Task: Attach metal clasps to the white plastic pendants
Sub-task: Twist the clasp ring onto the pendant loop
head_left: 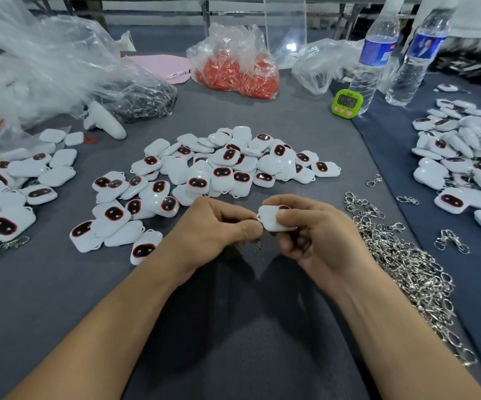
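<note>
**Gripping and pinching at one pendant**

Grips the white pendant [271,220] in the right hand [311,235], thumb flat on its top face, fingers curled beneath. Pinches a metal clasp [258,218] at the pendant's left corner with the left hand [219,226], thumb against forefinger. Angles both bare forearms [112,327] up toward the pendant from either side.

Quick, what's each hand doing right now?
Left hand: pinching a metal clasp, mostly hidden by the fingers.
Right hand: gripping a white pendant.
</note>
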Available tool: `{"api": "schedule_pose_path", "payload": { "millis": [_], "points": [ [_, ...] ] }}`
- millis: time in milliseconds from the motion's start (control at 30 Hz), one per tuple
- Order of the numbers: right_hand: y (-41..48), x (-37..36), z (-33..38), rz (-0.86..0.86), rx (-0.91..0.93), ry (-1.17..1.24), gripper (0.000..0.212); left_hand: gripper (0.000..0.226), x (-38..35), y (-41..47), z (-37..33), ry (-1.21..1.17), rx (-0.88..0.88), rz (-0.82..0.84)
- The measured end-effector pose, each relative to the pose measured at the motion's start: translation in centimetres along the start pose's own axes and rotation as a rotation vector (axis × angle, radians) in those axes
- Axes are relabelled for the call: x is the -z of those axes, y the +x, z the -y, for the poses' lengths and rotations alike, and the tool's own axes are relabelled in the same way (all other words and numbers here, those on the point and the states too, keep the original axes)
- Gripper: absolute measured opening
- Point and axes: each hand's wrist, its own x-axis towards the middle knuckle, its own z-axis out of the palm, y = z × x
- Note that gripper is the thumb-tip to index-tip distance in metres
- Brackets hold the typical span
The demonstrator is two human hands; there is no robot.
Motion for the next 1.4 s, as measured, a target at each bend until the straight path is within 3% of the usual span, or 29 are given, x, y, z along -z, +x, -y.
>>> {"api": "schedule_pose_path", "payload": {
  "millis": [100,167,333,400,500,567,667,733,833,900,1000,1067,1133,1200,1300,1400],
  "points": [
    [-0.1,0.0,0.0,0.025,0.018,0.059,0.024,0.011,-0.5,0.0,0.1,-0.166,0.03,0.023],
    [-0.1,-0.1,-0.1,-0.009,0.103,0.016,0.025,0.014,-0.7,-0.1,0.1,-0.059,0.001,-0.043],
    [-0.6,-0.8,-2.2,-0.225,0.551,-0.687,0.02,0.017,-0.8,-0.8,-0.3,1.097,-0.319,-0.105],
    [-0.5,-1.2,-2.5,-0.232,0.535,-0.654,0.019,0.017,-1.2,-1.0,-0.1,1.254,-0.438,-0.199],
    [-0.1,-1.0,-1.4,-0.162,0.311,-0.209,0.021,0.017,-1.3,-1.0,0.4,0.966,-0.51,-0.312],
    [0.0,-0.7,-0.9,-0.117,0.19,-0.031,0.026,0.014,-1.1,-0.9,0.5,0.646,-0.416,-0.267],
    [0.0,-0.7,-0.8,-0.098,0.202,-0.031,0.026,0.012,-1.1,-0.3,0.6,0.294,-0.23,-0.127],
    [0.0,-0.7,-0.8,-0.078,0.199,-0.015,0.025,0.026,-1.2,0.0,0.5,0.101,-0.122,-0.029],
    [0.1,-0.4,-0.6,-0.05,0.186,0.018,0.027,0.028,-1.2,-0.1,0.1,0.019,-0.07,-0.021],
    [0.1,-0.5,-1.1,-0.092,0.269,-0.098,0.028,0.027,-0.9,-0.4,0.1,0.293,-0.189,-0.095],
    [-0.4,-1.3,-2.6,-0.27,0.592,-0.68,0.019,0.024,-0.8,-0.7,-0.5,1.207,-0.404,-0.065],
    [-0.6,-1.7,-3.3,-0.322,0.692,-0.804,0.019,0.023,-1.2,-0.7,-0.6,1.359,-0.438,-0.093],
    [-0.2,-1.5,-2.7,-0.334,0.611,-0.64,0.02,0.024,-1.7,-0.9,-0.3,1.199,-0.418,-0.185],
    [0.4,-1.1,-1.8,-0.292,0.457,-0.351,0.019,0.026,-1.8,-0.8,0.1,0.844,-0.337,-0.22],
    [0.7,-0.9,-1.0,-0.169,0.232,-0.008,0.024,0.022,-1.6,-0.2,0.3,0.267,-0.152,-0.113],
    [0.5,-0.9,-1.0,-0.069,0.138,0.155,0.025,0.028,-1.6,-0.1,-0.1,-0.063,-0.098,-0.102]
  ]
}}
